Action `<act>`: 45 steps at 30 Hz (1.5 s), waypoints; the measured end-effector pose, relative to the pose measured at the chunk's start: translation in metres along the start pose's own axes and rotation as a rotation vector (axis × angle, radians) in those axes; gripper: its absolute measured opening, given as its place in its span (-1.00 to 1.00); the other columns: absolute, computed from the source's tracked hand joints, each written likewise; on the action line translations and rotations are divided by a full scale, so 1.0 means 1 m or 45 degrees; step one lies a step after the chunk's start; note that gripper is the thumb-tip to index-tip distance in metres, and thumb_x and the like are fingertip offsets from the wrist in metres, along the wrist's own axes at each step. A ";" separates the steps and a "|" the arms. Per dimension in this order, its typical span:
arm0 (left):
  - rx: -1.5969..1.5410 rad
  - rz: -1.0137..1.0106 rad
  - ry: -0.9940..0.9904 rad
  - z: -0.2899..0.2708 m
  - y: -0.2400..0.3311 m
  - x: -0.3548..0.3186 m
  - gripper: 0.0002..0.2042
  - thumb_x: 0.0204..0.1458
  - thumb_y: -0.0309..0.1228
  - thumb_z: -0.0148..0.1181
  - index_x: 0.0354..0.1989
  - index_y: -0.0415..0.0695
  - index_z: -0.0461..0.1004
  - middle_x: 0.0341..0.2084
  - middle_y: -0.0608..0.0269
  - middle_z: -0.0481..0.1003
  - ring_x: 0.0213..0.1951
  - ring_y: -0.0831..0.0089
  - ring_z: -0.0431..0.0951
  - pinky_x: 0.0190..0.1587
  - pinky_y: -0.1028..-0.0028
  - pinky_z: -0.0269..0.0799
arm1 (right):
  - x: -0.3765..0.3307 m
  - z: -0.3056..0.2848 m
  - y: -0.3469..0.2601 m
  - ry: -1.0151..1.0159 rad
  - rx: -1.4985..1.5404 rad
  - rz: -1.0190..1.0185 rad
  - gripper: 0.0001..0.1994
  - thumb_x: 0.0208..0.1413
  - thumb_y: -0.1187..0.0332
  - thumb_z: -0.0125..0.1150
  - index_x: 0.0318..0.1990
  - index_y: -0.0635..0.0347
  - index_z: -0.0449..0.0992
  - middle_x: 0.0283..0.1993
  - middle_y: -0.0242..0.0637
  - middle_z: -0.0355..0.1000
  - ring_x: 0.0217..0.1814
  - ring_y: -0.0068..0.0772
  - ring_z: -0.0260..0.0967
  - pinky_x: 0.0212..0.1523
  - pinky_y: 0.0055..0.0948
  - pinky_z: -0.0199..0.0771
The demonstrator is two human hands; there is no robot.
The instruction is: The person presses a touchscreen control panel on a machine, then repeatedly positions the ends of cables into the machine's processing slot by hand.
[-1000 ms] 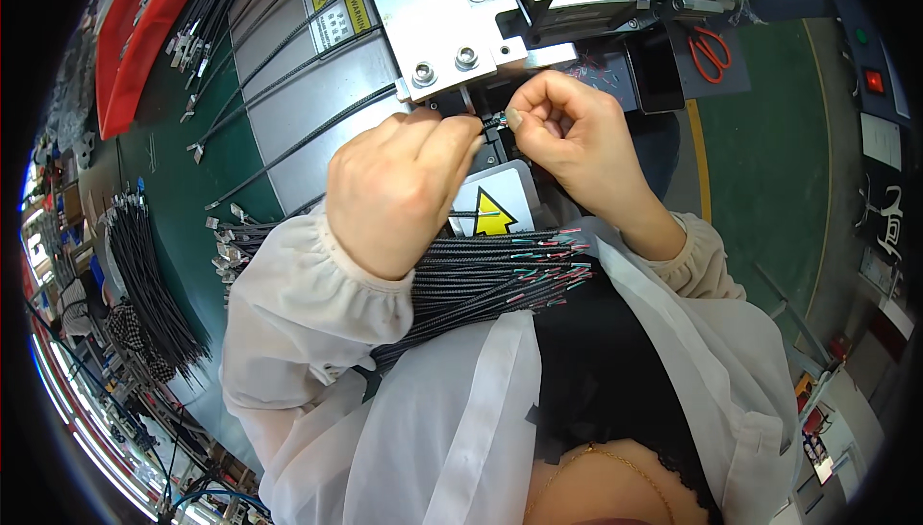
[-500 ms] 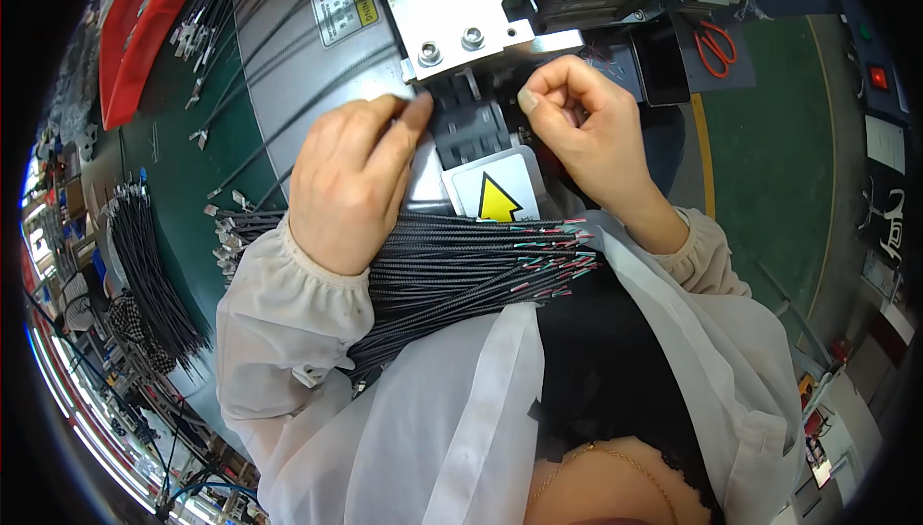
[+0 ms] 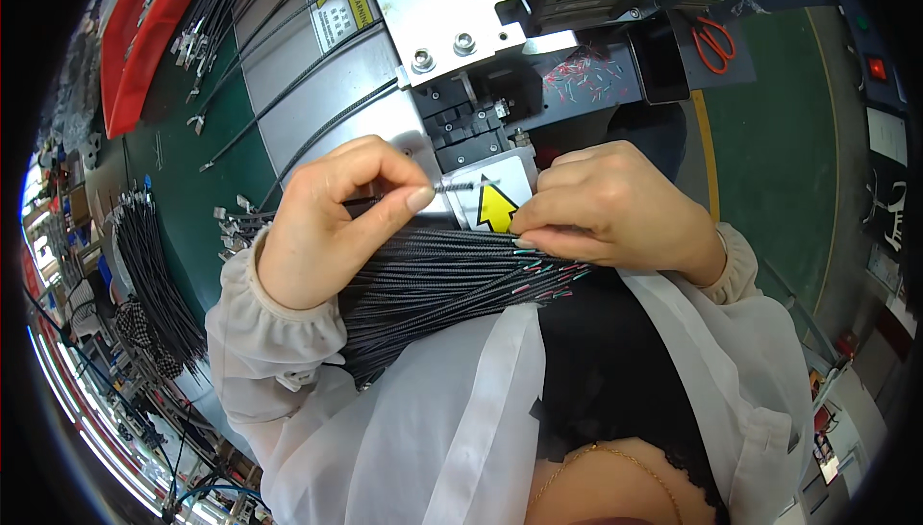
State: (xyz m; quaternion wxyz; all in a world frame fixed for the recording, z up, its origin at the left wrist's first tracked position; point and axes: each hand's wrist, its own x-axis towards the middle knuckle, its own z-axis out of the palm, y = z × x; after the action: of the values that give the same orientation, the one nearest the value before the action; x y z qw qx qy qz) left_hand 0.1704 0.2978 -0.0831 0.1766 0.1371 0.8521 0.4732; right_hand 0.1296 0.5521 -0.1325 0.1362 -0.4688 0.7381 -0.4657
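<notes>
Between thumb and forefinger, my left hand [image 3: 322, 217] pinches a black braided cable [image 3: 456, 187]. The cable's thin pale end sticks out to the right, over a white label with a yellow arrow [image 3: 497, 208]. My right hand [image 3: 615, 206] is closed in a pinch at the upper right of a bundle of black braided cables [image 3: 423, 280], seemingly on one cable's end. Red, green and white wire tips show at that side of the bundle, which lies across my front. Beyond my hands is the machine's black clamping block [image 3: 466, 126], with nothing of mine touching it.
The metal machine [image 3: 433, 15] stands ahead, several cables lying over its grey cover. Red and white wire scraps [image 3: 582, 75] litter a tray at its right. Red-handled scissors [image 3: 713, 46] lie farther right. A red bin [image 3: 135, 54] and another cable bundle [image 3: 154, 275] are at left.
Both hands have drawn back from the black block toward me. My left hand now shows a cable end in its pinch, while my right hand has come down to the bundle's wire tips.
</notes>
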 end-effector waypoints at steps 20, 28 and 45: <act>-0.627 -0.284 0.241 0.038 0.002 0.030 -0.92 0.15 -0.51 0.12 -0.32 -0.28 0.42 -0.62 0.41 0.41 -0.57 0.76 0.33 -0.52 0.72 0.18 | 0.018 0.007 0.014 0.621 0.932 0.496 -0.87 0.15 0.48 0.16 -0.20 0.34 0.54 -0.38 -0.36 0.52 -0.31 -0.68 0.46 -0.28 -0.70 0.44; -0.612 -0.285 0.312 0.041 0.007 0.031 -0.91 0.13 -0.52 0.15 -0.37 -0.26 0.40 -0.61 0.39 0.44 -0.55 0.75 0.37 -0.50 0.70 0.23 | 0.020 0.013 0.014 0.670 1.003 0.484 -0.87 0.16 0.49 0.14 -0.19 0.35 0.53 -0.33 -0.33 0.53 -0.28 -0.67 0.48 -0.27 -0.69 0.45; 0.235 0.109 0.497 0.050 0.007 0.030 -0.90 -0.09 -0.59 0.29 -0.44 -0.23 0.46 -0.65 0.21 0.44 -0.65 0.45 0.43 -0.57 0.51 0.32 | 0.027 0.021 0.016 0.690 1.193 0.537 -0.94 0.13 0.49 0.17 -0.34 0.28 0.46 -0.51 -0.57 0.34 -0.53 -0.86 0.13 -0.56 -0.73 0.11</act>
State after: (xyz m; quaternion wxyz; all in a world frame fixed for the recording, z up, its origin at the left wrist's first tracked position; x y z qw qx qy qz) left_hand 0.1650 0.3509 -0.1069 -0.0252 0.0945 0.9032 0.4180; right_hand 0.1194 0.5201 -0.1501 0.2252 -0.0653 0.5393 -0.8088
